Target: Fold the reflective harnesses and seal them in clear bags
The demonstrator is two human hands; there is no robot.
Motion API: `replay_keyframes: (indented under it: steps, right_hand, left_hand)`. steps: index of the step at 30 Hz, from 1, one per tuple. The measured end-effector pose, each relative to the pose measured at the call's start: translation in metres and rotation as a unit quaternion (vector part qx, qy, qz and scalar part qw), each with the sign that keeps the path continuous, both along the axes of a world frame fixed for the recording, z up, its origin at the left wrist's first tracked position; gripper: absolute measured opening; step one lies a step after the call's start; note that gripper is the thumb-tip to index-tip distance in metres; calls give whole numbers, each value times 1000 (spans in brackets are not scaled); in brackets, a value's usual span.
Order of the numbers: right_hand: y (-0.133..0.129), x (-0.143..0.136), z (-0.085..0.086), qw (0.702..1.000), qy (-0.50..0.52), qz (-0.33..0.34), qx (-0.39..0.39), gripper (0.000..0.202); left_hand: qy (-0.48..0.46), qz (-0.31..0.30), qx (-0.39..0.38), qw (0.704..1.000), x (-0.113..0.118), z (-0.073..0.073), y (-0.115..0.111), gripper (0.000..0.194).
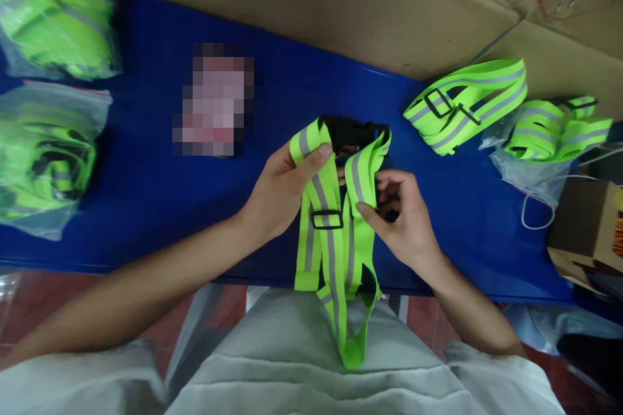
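A neon yellow-green strap harness with grey reflective stripes hangs between my hands over the table's front edge. Its upper part has black webbing, and a black slide buckle sits on the left strap. My left hand pinches the upper left strap, thumb on top. With thumb against the right strap and fingers curled behind it, my right hand holds the other side. The lower loop of the harness dangles in front of my lap.
Bagged green straps and another bag lie at the left of the blue table. A blurred-out item is behind my left hand. Right: folded straps, more straps, an open cardboard box. Large cardboard borders the back.
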State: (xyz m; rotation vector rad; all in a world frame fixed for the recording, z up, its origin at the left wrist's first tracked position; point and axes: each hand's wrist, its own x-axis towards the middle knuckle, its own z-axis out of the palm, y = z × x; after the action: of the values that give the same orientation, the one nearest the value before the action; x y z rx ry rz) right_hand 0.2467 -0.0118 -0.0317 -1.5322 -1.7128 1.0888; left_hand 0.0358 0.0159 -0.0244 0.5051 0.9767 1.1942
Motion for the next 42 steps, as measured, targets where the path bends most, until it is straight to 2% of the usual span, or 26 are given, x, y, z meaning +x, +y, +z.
replay_keyframes:
  steps: [2,3,5,7,10,13,17,21,24,29,32,36,39,42]
  right_hand:
    - [4,2,-1,998,53,-21,-24,62]
    - [6,3,-2,993,97,-19,-66,66]
    - [11,5,-1,968,174,4,-181,65]
    - [14,6,0,944,207,21,-256,61]
    - [15,6,5,941,208,32,-265,50]
    - [14,5,8,935,225,47,-270,36]
    - [14,6,7,907,288,34,-306,39]
    - [16,5,4,914,283,18,-291,40]
    - [14,2,2,926,270,36,-261,43]
    - [5,-3,2,973,156,51,-162,46]
    - [3,-3,0,975,168,42,-142,47]
    - [3,-1,-9,983,159,23,-88,51]
    - [2,-1,-12,989,119,46,-76,50]
    - [4,4,1,988,92,102,-75,46]
  left_hand:
    - [-16,-11,-6,1000,0,0,-1,20]
    - [-23,-17,-10,1000,0,1,-2,21]
    - [-24,-29,-18,999,0,3,-2,22]
    - [-11,-45,-28,999,0,5,-3,22]
    - [-10,-84,-39,996,1,7,-4,26]
    - [-33,-125,-29,991,2,2,-5,27]
    - [-30,-165,1,986,1,-9,-8,32]
    - [20,-197,23,980,0,-14,-8,47]
    - [47,-203,27,978,1,-16,-9,53]
    - [18,-178,19,984,2,-12,-9,42]
    - [-11,-174,-1,985,2,-9,-9,42]
    - [-58,-212,-43,975,3,-7,-12,38]
    - [-48,-224,-74,971,3,-8,-16,40]
    - [-20,-213,-72,974,3,-9,-18,42]
